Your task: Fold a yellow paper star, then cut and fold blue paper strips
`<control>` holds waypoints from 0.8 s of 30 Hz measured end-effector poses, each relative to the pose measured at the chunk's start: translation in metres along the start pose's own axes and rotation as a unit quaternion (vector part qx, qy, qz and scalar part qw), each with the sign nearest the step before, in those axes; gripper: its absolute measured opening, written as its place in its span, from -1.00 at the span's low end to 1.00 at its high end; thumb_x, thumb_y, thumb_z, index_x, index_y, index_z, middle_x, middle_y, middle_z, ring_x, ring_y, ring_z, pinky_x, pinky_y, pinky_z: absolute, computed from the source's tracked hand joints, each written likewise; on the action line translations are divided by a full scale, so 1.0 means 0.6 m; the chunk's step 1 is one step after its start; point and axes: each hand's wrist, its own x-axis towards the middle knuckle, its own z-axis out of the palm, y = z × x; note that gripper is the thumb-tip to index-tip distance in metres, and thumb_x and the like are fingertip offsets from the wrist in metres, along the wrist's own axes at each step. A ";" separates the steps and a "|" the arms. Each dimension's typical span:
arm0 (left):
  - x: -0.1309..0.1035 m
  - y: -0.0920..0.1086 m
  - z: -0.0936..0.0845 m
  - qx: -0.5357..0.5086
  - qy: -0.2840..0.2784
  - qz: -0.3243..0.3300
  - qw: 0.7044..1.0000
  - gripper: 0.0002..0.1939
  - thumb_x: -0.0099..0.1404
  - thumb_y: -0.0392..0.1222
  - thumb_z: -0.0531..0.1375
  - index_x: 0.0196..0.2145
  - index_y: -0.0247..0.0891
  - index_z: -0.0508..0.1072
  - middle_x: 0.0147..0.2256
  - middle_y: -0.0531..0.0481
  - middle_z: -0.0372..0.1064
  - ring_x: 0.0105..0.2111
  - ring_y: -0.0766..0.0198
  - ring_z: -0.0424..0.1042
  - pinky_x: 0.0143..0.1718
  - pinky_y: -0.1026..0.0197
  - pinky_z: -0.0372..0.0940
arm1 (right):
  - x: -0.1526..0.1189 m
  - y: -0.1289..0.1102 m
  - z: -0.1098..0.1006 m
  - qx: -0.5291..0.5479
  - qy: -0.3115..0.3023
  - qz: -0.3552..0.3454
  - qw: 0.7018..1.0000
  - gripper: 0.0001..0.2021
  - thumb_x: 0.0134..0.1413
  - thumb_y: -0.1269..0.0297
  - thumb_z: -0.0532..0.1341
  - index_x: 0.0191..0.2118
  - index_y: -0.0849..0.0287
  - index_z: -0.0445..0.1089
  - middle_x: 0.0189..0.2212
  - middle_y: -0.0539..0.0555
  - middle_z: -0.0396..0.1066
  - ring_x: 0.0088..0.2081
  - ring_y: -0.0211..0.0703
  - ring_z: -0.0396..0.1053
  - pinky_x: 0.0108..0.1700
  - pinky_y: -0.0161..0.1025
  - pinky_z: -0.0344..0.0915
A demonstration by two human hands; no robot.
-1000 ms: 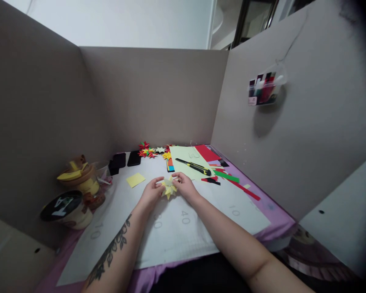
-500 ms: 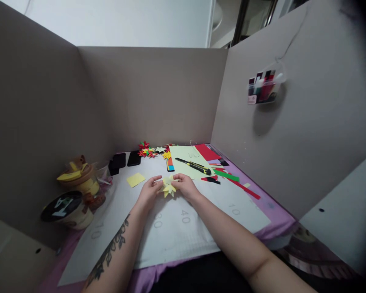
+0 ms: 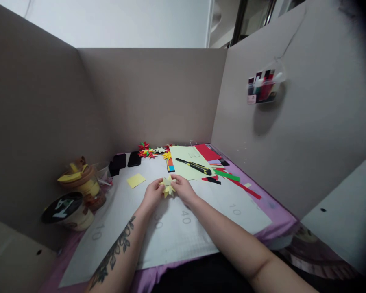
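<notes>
A pale yellow folded paper star [image 3: 168, 189] is held between my two hands, just above the white sheet. My left hand [image 3: 153, 193] pinches its left side with thumb and fingers. On its right side, my right hand [image 3: 183, 189] grips the star near the top, thumb in front. A yellow paper square [image 3: 136, 180] lies to the left of my left hand. Beyond my right hand, a yellow and black cutter [image 3: 198, 167] rests on a pale green sheet [image 3: 183, 173]. The fingertips behind the star are partly hidden.
Several paper stars [image 3: 147, 152] and a black phone [image 3: 134, 159] lie at the back. Red strips [image 3: 247, 189] and a green strip [image 3: 227, 175] are at the right. Tubs [image 3: 71, 211] stand at the left. Grey panels [image 3: 155, 93] surround the table; a plastic cup [image 3: 265, 85] hangs at right.
My left fingers have drawn in closer around the star's left side. The star has turned slightly between my hands.
</notes>
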 end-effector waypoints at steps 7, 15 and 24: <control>-0.006 0.013 -0.002 0.003 0.048 -0.009 0.999 -0.46 0.12 -0.12 0.19 0.06 -0.31 0.27 -0.55 0.11 0.28 -0.60 0.40 0.25 -0.53 0.33 0.15 | 0.000 0.003 -0.002 -0.011 -0.004 0.005 1.000 -0.72 -0.22 0.29 0.26 -0.26 0.20 0.43 -0.50 -0.01 0.44 -0.49 -0.22 0.38 -0.43 -0.29 0.29; -0.016 0.036 -0.004 0.022 0.008 0.000 1.000 -0.18 -0.17 -0.36 0.35 0.09 -0.26 0.24 -0.19 -0.11 0.39 -0.33 0.27 0.42 -0.30 0.24 0.31 | 0.004 0.001 -0.010 0.027 0.044 0.028 0.998 -0.70 -0.27 0.21 0.30 -0.32 0.20 0.37 -0.51 0.02 0.47 -0.52 -0.19 0.39 -0.45 -0.27 0.30; -0.009 0.030 -0.011 0.109 0.032 0.066 0.991 -0.50 -0.06 -0.32 0.30 -0.09 -0.30 0.45 -0.16 -0.15 0.44 -0.24 0.17 0.43 -0.21 0.20 0.29 | -0.004 -0.012 -0.004 0.044 0.009 0.054 0.998 -0.69 -0.29 0.17 0.31 -0.33 0.19 0.41 -0.50 0.02 0.48 -0.51 -0.19 0.38 -0.44 -0.27 0.30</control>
